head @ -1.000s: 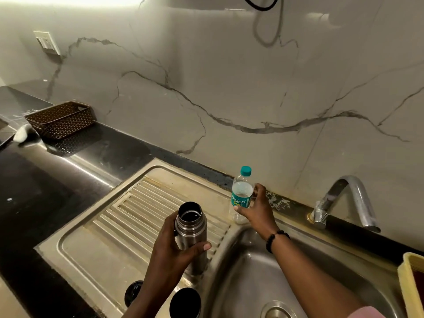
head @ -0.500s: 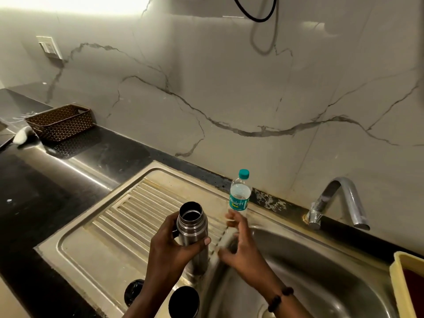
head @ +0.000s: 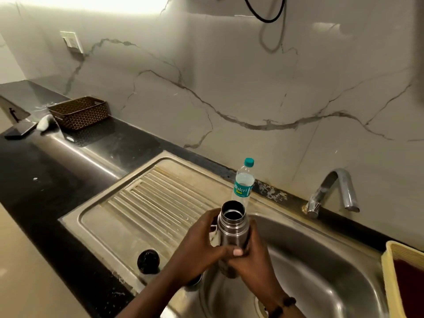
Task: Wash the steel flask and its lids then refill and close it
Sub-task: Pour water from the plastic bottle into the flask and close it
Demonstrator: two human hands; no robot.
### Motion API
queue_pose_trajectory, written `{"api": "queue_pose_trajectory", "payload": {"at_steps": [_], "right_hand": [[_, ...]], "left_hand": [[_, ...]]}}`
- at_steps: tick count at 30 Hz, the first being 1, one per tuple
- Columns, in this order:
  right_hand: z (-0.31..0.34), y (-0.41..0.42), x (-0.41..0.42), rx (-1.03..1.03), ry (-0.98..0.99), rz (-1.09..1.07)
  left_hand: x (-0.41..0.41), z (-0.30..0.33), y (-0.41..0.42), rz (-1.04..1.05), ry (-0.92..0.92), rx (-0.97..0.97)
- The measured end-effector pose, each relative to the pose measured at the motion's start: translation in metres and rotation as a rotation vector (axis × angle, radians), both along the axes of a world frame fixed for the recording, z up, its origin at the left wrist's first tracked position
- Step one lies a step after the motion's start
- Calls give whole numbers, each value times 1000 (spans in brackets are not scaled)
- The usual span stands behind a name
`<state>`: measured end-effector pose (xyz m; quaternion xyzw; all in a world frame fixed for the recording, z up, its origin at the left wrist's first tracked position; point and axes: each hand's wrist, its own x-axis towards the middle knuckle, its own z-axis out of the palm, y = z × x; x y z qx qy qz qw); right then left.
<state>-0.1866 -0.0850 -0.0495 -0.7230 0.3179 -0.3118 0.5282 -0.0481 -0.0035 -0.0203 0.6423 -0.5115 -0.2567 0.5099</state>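
The steel flask (head: 232, 223) stands upright and uncapped over the left rim of the sink basin (head: 321, 267). My left hand (head: 197, 246) grips its body from the left, thumb across the front. From the right, my right hand (head: 250, 260) wraps around the flask's lower part. A black lid (head: 148, 261) lies on the drainboard (head: 137, 216) at the front. A second lid is mostly hidden beneath my left forearm. A clear water bottle (head: 243, 182) with a teal cap stands behind the flask.
A curved steel tap (head: 332, 191) rises at the back right of the basin. A yellow tub (head: 403, 278) sits at the right edge. On the black counter far left are a brown basket (head: 79, 112) and a dark flat object (head: 19, 130).
My right hand left the water bottle, came back to the flask and now holds it with the left. The flask shifted right, over the basin's edge.
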Motion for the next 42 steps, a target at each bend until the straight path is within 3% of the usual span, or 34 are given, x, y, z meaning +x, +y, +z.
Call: {"api": "queue_pose_trajectory", "payload": {"at_steps": [5,8,11,15,18,22,25,29,33,39,42], "right_hand": [[-19,11,-13,-15,51,-82],[-29,12,-19,-25,80,-98],[-33,12,-21,-16,92,-104],[-37,12,-23,-15,104,-109],[-40,12,-26,-6,117,-103],[-42,11,-30,6,142,-80],[-44,10,-33,-9,161,-91],[-51,12,-38,-62,218,-84],[-55,15,-39,-133,271,-74],[-52,14,-49,-137,257,-119],[-47,13,-55,-144,251,-125]], "left_hand": [[33,-38,41,159,-109,-20],[61,-60,69,308,-302,26],[89,-84,88,390,-485,211],[110,-102,102,310,-457,492],[115,-110,106,261,-399,446],[99,-100,102,354,-270,265],[72,-63,86,413,-80,107],[32,-4,55,295,97,-85],[4,19,32,168,45,-156],[-16,10,14,28,-176,-67],[-24,6,10,-39,-202,2]]}}
